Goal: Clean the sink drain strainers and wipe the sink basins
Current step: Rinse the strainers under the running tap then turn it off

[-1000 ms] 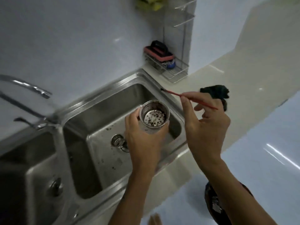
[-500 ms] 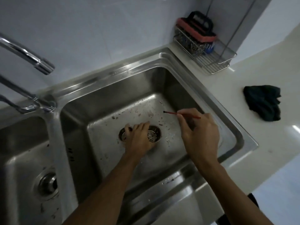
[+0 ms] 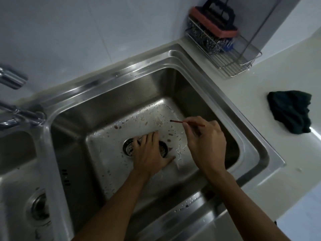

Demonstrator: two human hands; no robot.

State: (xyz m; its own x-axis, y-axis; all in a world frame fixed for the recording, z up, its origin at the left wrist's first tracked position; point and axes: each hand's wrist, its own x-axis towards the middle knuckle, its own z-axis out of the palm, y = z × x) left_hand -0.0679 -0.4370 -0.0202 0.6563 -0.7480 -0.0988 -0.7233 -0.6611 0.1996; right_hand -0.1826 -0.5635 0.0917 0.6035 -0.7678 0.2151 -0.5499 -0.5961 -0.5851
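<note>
My left hand (image 3: pixel 149 153) lies palm down over the drain of the right sink basin (image 3: pixel 205 94). It covers most of the metal drain strainer (image 3: pixel 163 150), which sits in the drain opening, and its fingers curl over the strainer. My right hand (image 3: pixel 206 141) hovers just to the right, above the basin floor, pinching a thin red stick (image 3: pixel 177 121) whose dark tip points left. Food specks and water drops dot the basin floor. The left basin's drain strainer (image 3: pixel 39 206) sits in place at the lower left.
A dark green cloth (image 3: pixel 291 112) lies crumpled on the pale counter (image 3: pixel 260 91) at the right. A wire rack (image 3: pixel 232 61) in the corner holds a handled scrub pad (image 3: pixel 217 21) and steel wool. The faucet (image 3: pixel 12 80) reaches in from the left.
My left hand carried the strainer from in front of me down into the right basin's drain and now rests over it. The right hand followed with the stick. The view tilted down.
</note>
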